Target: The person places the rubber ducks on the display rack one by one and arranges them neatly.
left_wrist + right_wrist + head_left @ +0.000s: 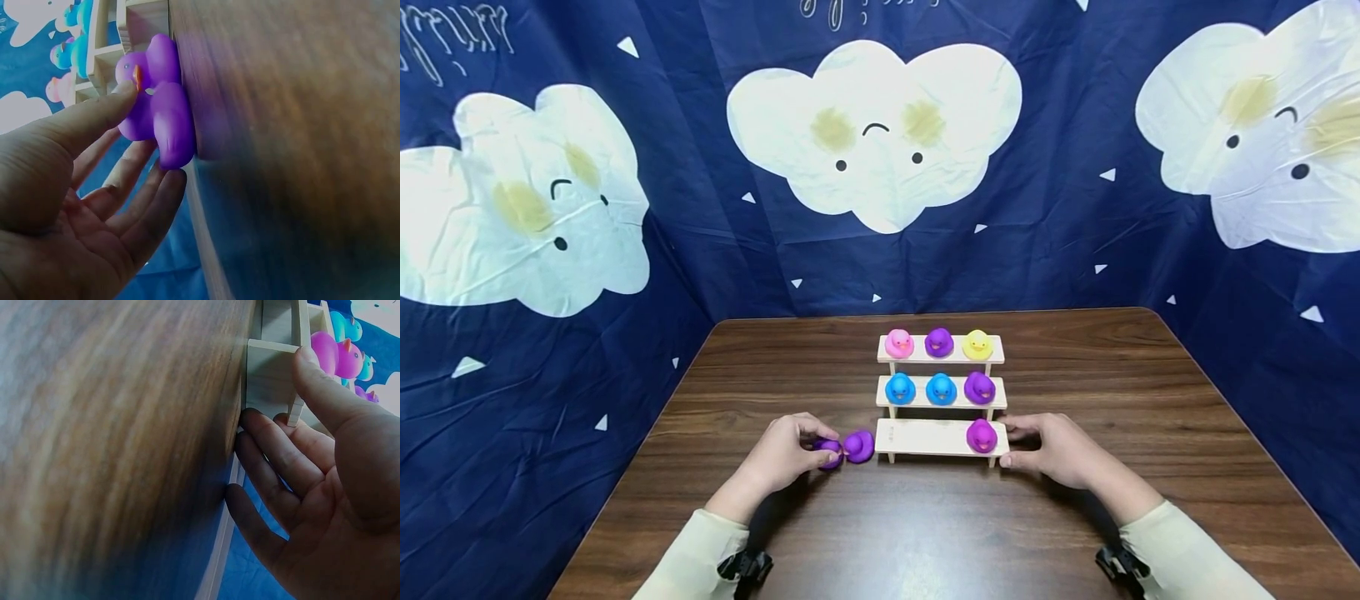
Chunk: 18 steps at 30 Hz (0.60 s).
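Thumb and fingers of my left hand (790, 450) hold a purple rubber duck (828, 454) on the table. Right beside it sits a second purple rubber duck (858, 447), close to the left end of a three-tier wooden display stand (917, 437). In the left wrist view my thumb lies against a purple duck (172, 122) near its orange beak, with the fingers curled behind. My right hand (1052, 450) grips the right end of the stand's lowest step, thumb at the front and fingers behind. A magenta duck (982, 437) sits on that step near this hand.
On the middle step are two blue ducks (941, 389) and a purple duck (980, 388). The top step bears a pink duck (899, 343), a purple one and a yellow duck (977, 345). A dark blue cloud-printed cloth (925, 275) hangs around the brown wooden table (775, 367).
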### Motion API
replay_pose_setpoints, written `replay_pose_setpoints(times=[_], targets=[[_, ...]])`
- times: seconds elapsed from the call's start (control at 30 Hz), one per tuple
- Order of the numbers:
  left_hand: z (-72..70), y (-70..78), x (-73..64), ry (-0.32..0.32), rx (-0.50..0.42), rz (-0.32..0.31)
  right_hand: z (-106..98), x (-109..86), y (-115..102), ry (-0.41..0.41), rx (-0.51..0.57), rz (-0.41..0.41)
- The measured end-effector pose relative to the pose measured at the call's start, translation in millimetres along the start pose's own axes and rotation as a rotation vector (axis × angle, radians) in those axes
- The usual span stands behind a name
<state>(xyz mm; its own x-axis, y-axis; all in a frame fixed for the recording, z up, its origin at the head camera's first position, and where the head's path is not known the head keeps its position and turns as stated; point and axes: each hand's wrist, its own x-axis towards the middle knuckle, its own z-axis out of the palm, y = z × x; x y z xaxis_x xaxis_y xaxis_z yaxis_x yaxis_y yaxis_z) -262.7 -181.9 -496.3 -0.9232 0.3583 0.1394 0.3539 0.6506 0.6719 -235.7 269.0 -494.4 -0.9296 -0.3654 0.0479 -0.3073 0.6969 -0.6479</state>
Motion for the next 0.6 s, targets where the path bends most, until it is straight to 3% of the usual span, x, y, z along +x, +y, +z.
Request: replay_pose_setpoints(times=[0.37,0.6], targets=[[0.2,7.3,-2.7,0.031,0.036,-0.065,-1,-0.3,-2,0.003,-0.006,-0.013],[1.5,11.8,-3.8,0.029,0.015,-0.060,-1,-0.5,-1,0.004,-0.004,-0.006]])
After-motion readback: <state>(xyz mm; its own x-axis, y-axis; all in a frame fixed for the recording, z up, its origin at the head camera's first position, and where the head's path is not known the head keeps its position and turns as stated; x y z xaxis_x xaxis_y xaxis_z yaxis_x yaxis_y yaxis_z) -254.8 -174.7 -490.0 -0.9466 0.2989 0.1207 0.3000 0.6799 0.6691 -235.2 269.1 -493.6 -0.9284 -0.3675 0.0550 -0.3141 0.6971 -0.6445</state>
